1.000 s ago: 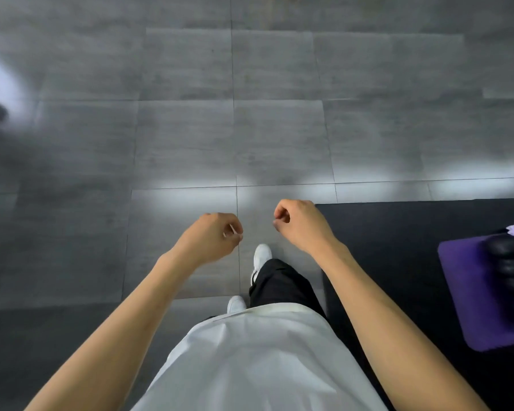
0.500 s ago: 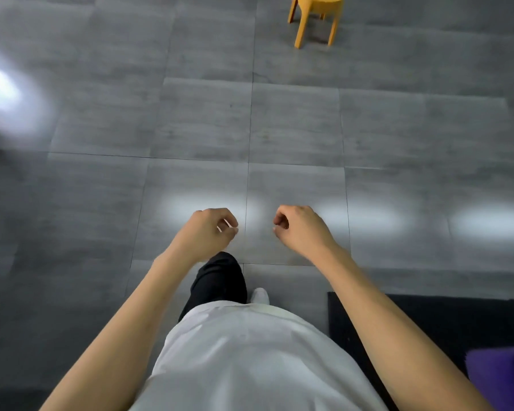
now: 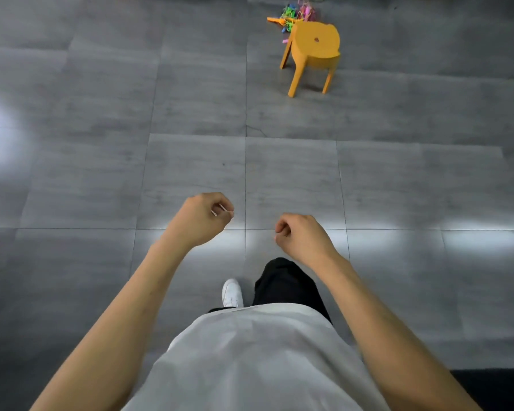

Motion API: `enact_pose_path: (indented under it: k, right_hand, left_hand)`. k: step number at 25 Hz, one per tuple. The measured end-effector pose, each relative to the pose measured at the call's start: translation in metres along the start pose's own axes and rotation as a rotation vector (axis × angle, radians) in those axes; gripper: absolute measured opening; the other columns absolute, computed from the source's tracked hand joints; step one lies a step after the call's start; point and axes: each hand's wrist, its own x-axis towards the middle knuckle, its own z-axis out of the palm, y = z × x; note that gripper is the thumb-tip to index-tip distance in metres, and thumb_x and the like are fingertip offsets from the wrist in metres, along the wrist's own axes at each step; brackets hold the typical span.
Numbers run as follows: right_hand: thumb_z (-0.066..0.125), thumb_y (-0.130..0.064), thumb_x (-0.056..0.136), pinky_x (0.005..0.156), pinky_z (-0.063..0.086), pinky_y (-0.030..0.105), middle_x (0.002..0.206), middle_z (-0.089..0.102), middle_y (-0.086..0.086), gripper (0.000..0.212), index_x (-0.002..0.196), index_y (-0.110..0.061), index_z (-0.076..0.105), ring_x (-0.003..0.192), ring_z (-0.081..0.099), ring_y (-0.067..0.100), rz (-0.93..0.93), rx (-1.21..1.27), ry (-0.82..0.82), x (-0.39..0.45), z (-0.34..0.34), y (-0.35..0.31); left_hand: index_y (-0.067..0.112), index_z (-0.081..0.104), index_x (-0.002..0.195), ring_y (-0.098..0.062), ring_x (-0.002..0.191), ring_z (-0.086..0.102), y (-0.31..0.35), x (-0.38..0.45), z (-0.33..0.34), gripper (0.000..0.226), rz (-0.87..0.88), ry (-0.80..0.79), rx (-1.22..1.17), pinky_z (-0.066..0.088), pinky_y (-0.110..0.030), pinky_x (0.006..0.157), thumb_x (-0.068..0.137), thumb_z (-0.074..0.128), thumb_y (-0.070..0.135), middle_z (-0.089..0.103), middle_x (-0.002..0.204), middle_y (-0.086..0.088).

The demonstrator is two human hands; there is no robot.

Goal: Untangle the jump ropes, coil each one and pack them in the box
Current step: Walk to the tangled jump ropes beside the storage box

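Grey tiled floor point(image 3: 190, 99) stretches to yellow stool point(image 3: 313, 51).

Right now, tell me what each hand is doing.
Left hand: fingers curled, holding nothing.
Right hand: fingers curled, holding nothing.

Grey tiled floor point(image 3: 190, 99), glossy light patches; yellow plastic stool point(image 3: 313, 51) upright, far ahead.

Open grey floor point(image 3: 190, 161) stretches ahead of both hands. Far right of centre, a yellow stool point(image 3: 312, 51) stands directly before the tangled ropes point(image 3: 294, 13), blocking the near approach; its sides are open.
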Motion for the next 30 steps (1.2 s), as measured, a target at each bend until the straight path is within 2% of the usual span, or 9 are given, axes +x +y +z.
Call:
enact_pose_path:
  k: [4,8,10,13,16,20,24,27,30]
  right_hand:
    - [0.061,-0.018,0.082,0.070,0.052,0.029,0.077,0.060,-0.013,0.008,0.085,-0.024,0.063,0.079,0.061,0.015,0.023,0.035,0.051,0.123,-0.053,-0.011]
    - [0.062,-0.021,0.083,0.065,0.048,0.026,0.074,0.058,-0.016,0.005,0.084,-0.025,0.062,0.075,0.060,0.013,-0.006,0.063,0.079,0.257,-0.115,-0.015]
    - [0.062,-0.021,0.083,0.067,0.050,0.028,0.075,0.060,-0.014,0.004,0.084,-0.024,0.062,0.077,0.061,0.014,-0.052,0.060,0.066,0.314,-0.151,-0.022]
    - [0.064,-0.021,0.081,0.070,0.052,0.030,0.074,0.060,-0.012,0.003,0.083,-0.023,0.063,0.080,0.062,0.017,-0.058,0.056,0.074,0.402,-0.212,-0.030]
    - [0.065,-0.020,0.081,0.069,0.052,0.031,0.075,0.063,-0.011,0.008,0.078,-0.025,0.059,0.079,0.062,0.017,-0.068,0.028,0.069,0.489,-0.261,-0.042]
    - [0.066,-0.020,0.079,0.072,0.053,0.035,0.074,0.062,-0.010,0.008,0.078,-0.024,0.060,0.081,0.063,0.019,-0.068,0.022,0.055,0.602,-0.305,-0.050]
    - [0.065,-0.016,0.081,0.073,0.054,0.040,0.080,0.066,-0.005,0.004,0.085,-0.016,0.063,0.083,0.064,0.021,-0.005,0.050,0.076,0.710,-0.363,-0.060]
    - [0.065,-0.016,0.084,0.072,0.055,0.041,0.082,0.065,-0.005,0.003,0.086,-0.015,0.062,0.083,0.064,0.020,0.022,0.067,0.094,0.777,-0.405,-0.063]
    - [0.064,-0.015,0.085,0.073,0.055,0.038,0.082,0.066,-0.005,0.002,0.087,-0.015,0.063,0.084,0.065,0.019,0.044,0.085,0.075,0.842,-0.438,-0.068]
  left_hand:
    - [0.029,0.066,0.082,-0.004,0.067,0.058,0.033,0.120,-0.041,0.008,0.052,-0.028,0.044,0.041,-0.008,0.049,0.087,0.062,0.023,0.067,0.076,0.011]
    - [0.030,0.065,0.082,-0.005,0.063,0.059,0.063,0.251,-0.075,0.010,0.032,-0.044,0.096,0.041,-0.010,0.047,0.088,0.061,0.023,0.064,0.076,0.015]
    - [0.031,0.065,0.081,-0.005,0.065,0.059,0.082,0.304,-0.091,0.012,0.012,-0.037,0.097,0.042,-0.010,0.048,0.087,0.061,0.022,0.064,0.075,0.016]
    - [0.029,0.065,0.079,0.005,0.067,0.057,0.109,0.387,-0.115,0.013,0.000,-0.032,0.073,0.039,-0.004,0.055,0.086,0.062,0.019,0.063,0.072,0.017]
    - [0.031,0.063,0.080,0.000,0.064,0.058,0.132,0.464,-0.137,0.014,-0.007,-0.059,0.089,0.038,-0.008,0.056,0.087,0.062,0.019,0.065,0.074,0.014]
    - [0.027,0.065,0.080,0.006,0.059,0.056,0.152,0.583,-0.180,0.017,0.030,-0.034,0.074,0.038,-0.007,0.050,0.086,0.060,0.012,0.065,0.073,0.013]
    - [0.028,0.066,0.079,0.002,0.068,0.060,0.185,0.719,-0.244,0.019,0.060,-0.012,0.035,0.039,-0.005,0.053,0.085,0.060,0.012,0.067,0.074,0.011]
    - [0.033,0.064,0.077,-0.006,0.074,0.063,0.215,0.806,-0.284,0.022,0.076,0.005,0.012,0.044,-0.012,0.059,0.086,0.060,0.013,0.067,0.078,0.011]
    - [0.038,0.062,0.076,-0.004,0.079,0.063,0.241,0.888,-0.310,0.025,0.092,-0.016,0.025,0.044,-0.013,0.064,0.085,0.062,0.014,0.068,0.079,0.012]
